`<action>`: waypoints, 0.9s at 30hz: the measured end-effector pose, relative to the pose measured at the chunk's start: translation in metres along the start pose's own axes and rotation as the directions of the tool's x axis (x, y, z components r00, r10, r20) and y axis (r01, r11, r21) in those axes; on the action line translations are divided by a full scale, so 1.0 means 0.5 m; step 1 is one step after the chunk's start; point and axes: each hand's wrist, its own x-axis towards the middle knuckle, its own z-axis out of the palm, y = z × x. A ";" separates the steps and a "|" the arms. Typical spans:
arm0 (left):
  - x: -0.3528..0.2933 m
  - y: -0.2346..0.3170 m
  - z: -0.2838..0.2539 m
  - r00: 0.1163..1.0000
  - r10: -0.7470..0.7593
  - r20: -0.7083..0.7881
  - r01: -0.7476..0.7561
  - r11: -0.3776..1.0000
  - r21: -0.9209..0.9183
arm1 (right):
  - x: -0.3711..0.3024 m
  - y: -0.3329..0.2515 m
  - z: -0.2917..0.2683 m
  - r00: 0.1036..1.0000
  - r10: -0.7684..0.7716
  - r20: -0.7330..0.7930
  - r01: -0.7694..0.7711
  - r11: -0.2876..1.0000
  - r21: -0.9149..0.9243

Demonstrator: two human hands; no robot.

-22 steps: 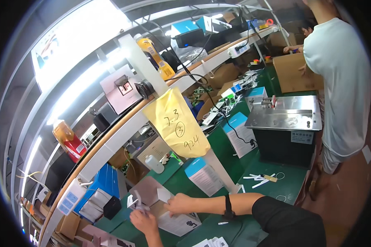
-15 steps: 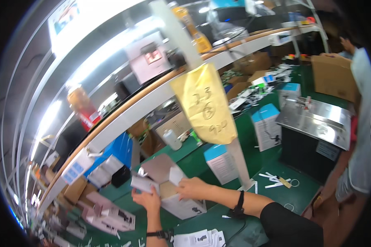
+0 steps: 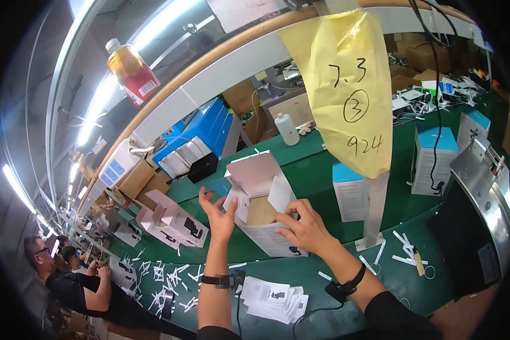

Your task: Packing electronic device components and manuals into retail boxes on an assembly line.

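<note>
A white carton (image 3: 275, 241) with its flaps raised stands on the green table in front of me. Brown cardboard (image 3: 260, 209) fills its top opening. My left hand (image 3: 218, 218) is beside the carton's left flap, fingers spread, with nothing in it. Over the front right edge of the carton, my right hand (image 3: 305, 226) has its fingers bent and apart. Its fingertips are close to the edge; whether they touch it I cannot tell. Each wrist wears a black strap with a small device.
Another open white carton (image 3: 178, 226) stands to the left. White leaflets (image 3: 275, 300) lie stacked in front, and paper strips (image 3: 164, 277) are scattered left. A post (image 3: 374, 215) bears a yellow paper sheet (image 3: 343, 90). A metal-topped machine (image 3: 481, 198) stands right. A co-worker (image 3: 73, 283) sits far left.
The view has swung left and steadied, bringing co-workers into sight at the left. My left hand has come off the carton's left flap and spread; my right hand's fingers have loosened at the front edge.
</note>
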 end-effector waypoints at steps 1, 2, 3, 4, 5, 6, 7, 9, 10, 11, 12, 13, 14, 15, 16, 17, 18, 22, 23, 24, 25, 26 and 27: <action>-0.003 -0.002 0.002 1.000 -0.004 -0.004 0.005 1.000 0.005 | 0.003 0.002 -0.005 0.998 0.017 -0.064 -0.015 0.999 0.031; -0.007 -0.007 0.003 0.999 0.021 0.045 -0.022 1.000 0.014 | 0.008 0.001 -0.007 0.998 0.015 -0.060 -0.013 0.999 0.036; -0.016 -0.010 -0.005 0.995 0.048 0.082 -0.050 0.998 0.026 | 0.014 -0.007 -0.007 0.988 0.063 -0.139 -0.048 0.993 0.111; -0.025 -0.026 -0.011 0.997 0.046 0.064 -0.048 0.998 0.034 | 0.020 -0.011 -0.003 0.970 0.117 -0.212 -0.076 0.979 0.190; -0.035 -0.052 -0.013 0.981 0.079 0.178 -0.097 0.991 0.095 | 0.023 -0.008 0.005 0.974 0.104 -0.203 -0.062 0.977 0.204; -0.050 -0.067 -0.018 0.952 0.097 0.289 -0.146 0.977 0.154 | 0.022 -0.008 0.014 0.990 0.059 -0.131 -0.038 0.987 0.158; -0.078 -0.044 0.006 0.966 0.074 0.248 -0.106 0.987 0.119 | 0.019 0.000 0.024 0.998 0.020 -0.057 -0.014 0.994 0.108; -0.104 -0.045 0.001 0.916 0.256 0.310 -0.325 0.925 0.195 | 0.006 0.014 0.050 1.000 -0.021 -0.016 0.023 0.990 0.138; -0.115 -0.032 0.000 0.912 0.265 0.314 -0.334 0.923 0.189 | 0.005 0.021 0.063 0.998 -0.057 0.012 0.054 0.986 0.159; -0.125 -0.019 0.003 0.909 0.272 0.316 -0.341 0.921 0.187 | 0.004 0.030 0.066 1.000 -0.011 -0.008 0.012 0.967 0.254; -0.129 -0.013 -0.011 0.880 0.310 0.359 -0.398 0.895 0.202 | 0.012 0.034 0.062 1.000 -0.003 -0.005 0.004 0.961 0.275; -0.129 -0.003 -0.017 0.847 0.341 0.407 -0.449 0.869 0.206 | 0.016 0.044 0.049 1.000 0.015 -0.013 -0.009 0.930 0.369; -0.136 0.019 -0.017 0.830 0.352 0.433 -0.478 0.848 0.227 | 0.019 0.048 0.041 0.998 0.069 -0.009 -0.060 0.918 0.392; -0.141 0.035 -0.019 0.812 0.357 0.462 -0.505 0.826 0.248 | 0.022 0.049 0.044 0.996 0.092 -0.014 -0.080 0.927 0.366; -0.138 0.030 -0.022 0.817 0.337 0.467 -0.498 0.822 0.277 | 0.024 0.056 0.049 0.996 0.094 -0.014 -0.081 0.918 0.388; -0.132 0.027 -0.020 0.815 0.324 0.481 -0.494 0.821 0.284 | 0.030 0.059 0.040 0.993 0.114 0.009 -0.106 0.890 0.443; -0.120 0.020 -0.034 0.863 0.226 0.452 -0.366 0.896 0.251 | 0.028 0.059 0.050 0.992 0.115 0.060 -0.130 0.872 0.471; -0.091 -0.040 -0.042 0.946 0.143 0.291 -0.223 0.939 0.263 | 0.025 0.027 0.074 0.983 0.175 -0.049 -0.155 0.946 0.285; -0.081 -0.064 -0.037 0.949 0.164 0.269 -0.227 0.947 0.227 | 0.022 0.041 0.069 0.980 0.201 0.010 -0.197 0.951 0.240; -0.066 -0.088 -0.018 0.932 0.138 0.334 -0.182 0.978 0.106 | 0.012 0.064 0.077 0.968 0.249 0.009 -0.240 0.923 0.302; -0.056 -0.108 -0.003 0.914 0.165 0.372 -0.175 0.984 -0.005 | 0.008 0.079 0.091 0.956 0.294 0.008 -0.277 0.890 0.362; -0.047 -0.130 0.001 0.902 0.186 0.389 -0.160 0.982 -0.096 | 0.005 0.083 0.099 0.954 0.297 0.034 -0.281 0.855 0.437; -0.040 -0.141 0.019 0.884 0.208 0.418 -0.136 0.971 -0.196 | 0.008 0.087 0.094 0.950 0.308 0.058 -0.295 0.815 0.498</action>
